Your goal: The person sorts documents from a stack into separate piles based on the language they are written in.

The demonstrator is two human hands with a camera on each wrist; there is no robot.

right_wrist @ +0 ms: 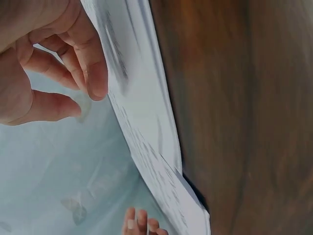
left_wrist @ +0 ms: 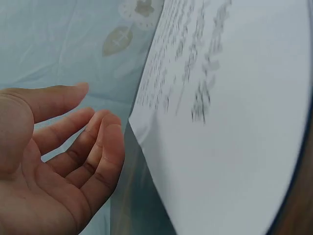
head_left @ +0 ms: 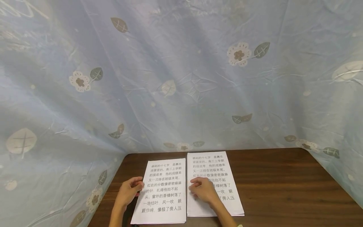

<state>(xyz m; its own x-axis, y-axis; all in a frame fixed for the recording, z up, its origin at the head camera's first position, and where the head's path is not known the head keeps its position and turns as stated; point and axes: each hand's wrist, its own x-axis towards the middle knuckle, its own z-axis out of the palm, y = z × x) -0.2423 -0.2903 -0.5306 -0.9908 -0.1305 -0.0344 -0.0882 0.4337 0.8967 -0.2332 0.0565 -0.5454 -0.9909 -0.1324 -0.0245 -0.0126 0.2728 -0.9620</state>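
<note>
Two piles of printed paper lie side by side, large dark characters facing up. My left hand (head_left: 127, 192) is at the outer edge of the left pile (head_left: 165, 217). Its fingers are loosely bent and hold nothing; in the left wrist view a gap shows between thumb and fingers beside the sheet (left_wrist: 234, 161). Over the left part of the right pile (head_left: 211, 164) hovers my right hand (head_left: 204, 190), covering some of the print. In the right wrist view its thumb and fingertips are apart, with no paper between them. Layered edges show on the paper (right_wrist: 146, 88) there.
Both piles lie on a dark brown wooden table (head_left: 272, 186), which extends to the right. A pale blue curtain (head_left: 181, 119) with leaf and flower prints hangs behind the table and along its sides. A narrow gap separates the piles.
</note>
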